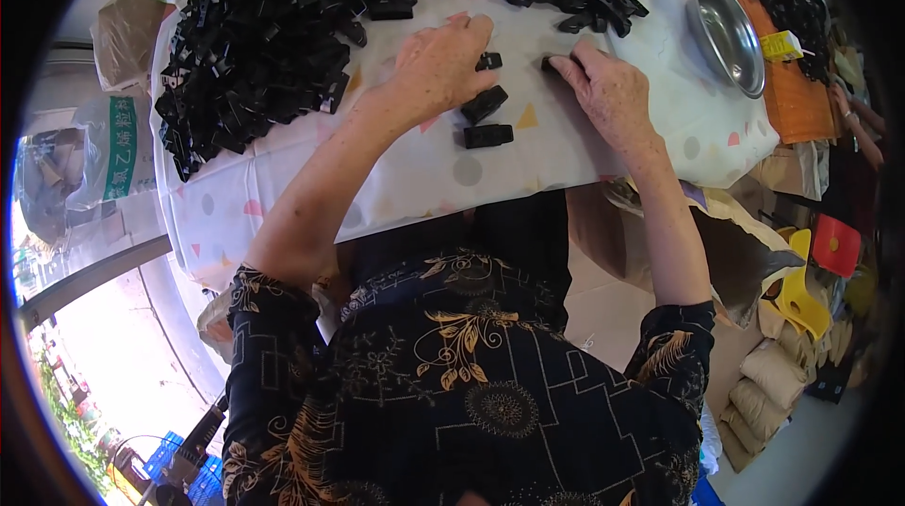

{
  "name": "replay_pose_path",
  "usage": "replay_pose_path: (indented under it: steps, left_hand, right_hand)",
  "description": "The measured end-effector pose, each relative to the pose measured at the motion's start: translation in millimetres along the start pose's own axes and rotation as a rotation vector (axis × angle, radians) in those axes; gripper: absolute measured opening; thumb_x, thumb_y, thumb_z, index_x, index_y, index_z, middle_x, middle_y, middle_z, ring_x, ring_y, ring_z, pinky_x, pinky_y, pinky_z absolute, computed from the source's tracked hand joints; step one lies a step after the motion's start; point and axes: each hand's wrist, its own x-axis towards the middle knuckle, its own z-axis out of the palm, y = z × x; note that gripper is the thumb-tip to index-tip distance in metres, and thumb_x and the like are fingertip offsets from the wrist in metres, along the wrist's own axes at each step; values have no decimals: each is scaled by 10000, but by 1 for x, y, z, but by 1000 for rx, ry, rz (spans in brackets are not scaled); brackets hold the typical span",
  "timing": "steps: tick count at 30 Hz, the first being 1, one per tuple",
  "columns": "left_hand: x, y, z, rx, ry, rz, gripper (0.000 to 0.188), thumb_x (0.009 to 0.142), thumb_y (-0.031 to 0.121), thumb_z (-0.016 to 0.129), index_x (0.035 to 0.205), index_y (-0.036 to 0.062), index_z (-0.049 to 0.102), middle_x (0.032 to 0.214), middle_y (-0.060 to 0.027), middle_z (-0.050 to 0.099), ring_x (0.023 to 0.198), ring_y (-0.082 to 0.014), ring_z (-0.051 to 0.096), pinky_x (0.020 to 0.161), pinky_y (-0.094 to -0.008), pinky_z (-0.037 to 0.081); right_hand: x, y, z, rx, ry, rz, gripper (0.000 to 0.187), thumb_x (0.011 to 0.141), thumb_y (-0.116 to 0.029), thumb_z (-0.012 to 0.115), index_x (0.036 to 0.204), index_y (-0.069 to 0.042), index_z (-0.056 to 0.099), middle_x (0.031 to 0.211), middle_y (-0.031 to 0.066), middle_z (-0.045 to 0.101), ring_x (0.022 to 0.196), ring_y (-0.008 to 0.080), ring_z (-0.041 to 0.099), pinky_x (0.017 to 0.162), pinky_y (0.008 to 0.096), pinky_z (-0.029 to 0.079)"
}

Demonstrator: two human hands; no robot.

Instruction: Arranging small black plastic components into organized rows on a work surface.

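Three small black plastic parts lie in a loose column on the patterned tablecloth: an upper part (488, 61), a middle part (485, 104) and a lower part (488, 135). My left hand (443, 61) is bent around the upper one, which pokes out between its forefinger and thumb. Its other fingers curl down out of sight. To the right, my right hand (611, 91) is closed in a pinch, with a small black plastic piece (548, 64) showing at the thumb tip. Most of that piece is hidden.
A large heap of black plastic parts (255, 44) curves round the left and far side of the table. At the right stand a metal bowl (728, 34) and a yellow drink carton (781, 46). An open sack (745, 261) hangs below the right table edge. Another person's arm (856, 124) shows far right.
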Motion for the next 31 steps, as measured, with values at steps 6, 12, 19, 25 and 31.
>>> replay_pose_path:
  steps: [6,12,19,25,31]
  left_hand:
    - [12,-14,-2,95,133,148,273,826,190,707,1012,59,555,1033,-126,623,888,-355,670,696,-442,540]
    - [-2,-25,7,15,230,308,289,834,221,724,1041,80,580,1032,-71,621,858,-315,672,684,-417,546]
    - [-2,-30,11,-150,300,-37,408,827,354,751,1144,149,599,1086,-36,630,993,-300,664,821,-442,532]
    - [8,-33,19,-188,220,-35,359,849,299,723,1143,133,602,1071,-57,632,980,-309,657,836,-457,530]
    - [6,-35,17,-223,165,-27,346,848,274,718,1141,128,605,1089,-68,625,1000,-315,656,844,-457,529]
  right_hand:
    - [8,-10,-8,101,87,-86,243,915,-204,697,1103,-63,637,950,93,624,825,315,640,708,385,524]
    - [5,3,-4,176,-7,-198,251,891,-56,694,1135,-30,644,997,103,623,875,301,631,764,362,523]
    - [33,-24,-8,436,39,-89,247,890,6,672,1134,-29,667,1045,90,659,936,251,648,819,308,520]
    - [64,-28,11,335,79,-322,265,845,13,708,1105,-33,689,1041,84,662,945,254,645,829,321,531]
    - [68,-21,23,253,8,-381,248,844,26,698,1084,-37,700,1048,81,665,948,258,644,813,325,537]
